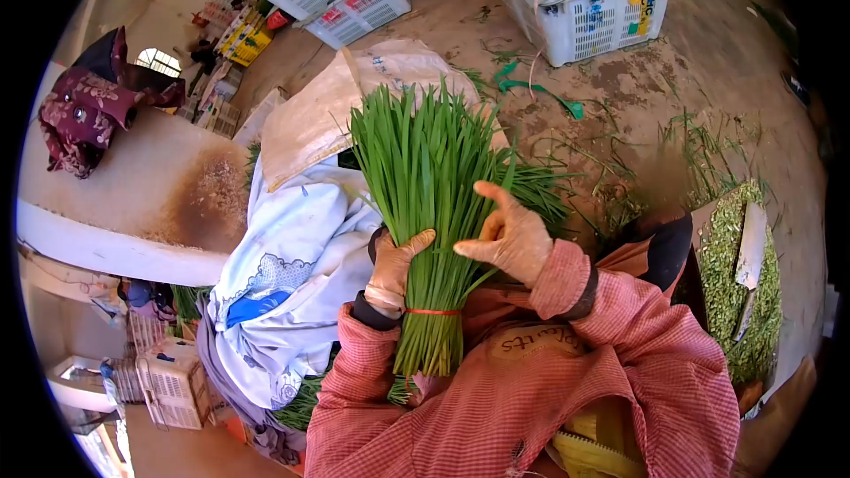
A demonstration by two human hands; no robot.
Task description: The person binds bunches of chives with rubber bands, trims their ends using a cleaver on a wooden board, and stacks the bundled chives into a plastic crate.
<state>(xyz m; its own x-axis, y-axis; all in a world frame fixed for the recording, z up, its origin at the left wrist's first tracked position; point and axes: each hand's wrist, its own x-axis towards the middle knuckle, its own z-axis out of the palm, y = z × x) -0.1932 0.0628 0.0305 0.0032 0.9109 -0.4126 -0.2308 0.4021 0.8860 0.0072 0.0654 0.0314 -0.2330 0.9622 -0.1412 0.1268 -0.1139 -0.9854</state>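
Note:
A thick bunch of garlic chives (429, 159) stands upright before my chest, its cut ends down and leaf tips away from me. Near the lower end, a red band (434, 312) circles the stalks. My gloved left hand (394, 267) grips the bunch from the left, thumb across the front. Just right of the leaves, my gloved right hand (513, 235) is raised with forefinger and thumb spread apart, holding nothing I can see. More loose chives (536, 190) lie behind the bunch on the right.
White plastic crates (611, 22) are stacked at the back. A cloth (292, 248) and a sack (310, 128) cover greens to my left. At right, a cleaver-like blade (751, 243) lies on chopped green bits (722, 292). Scattered leaves litter the floor (602, 150).

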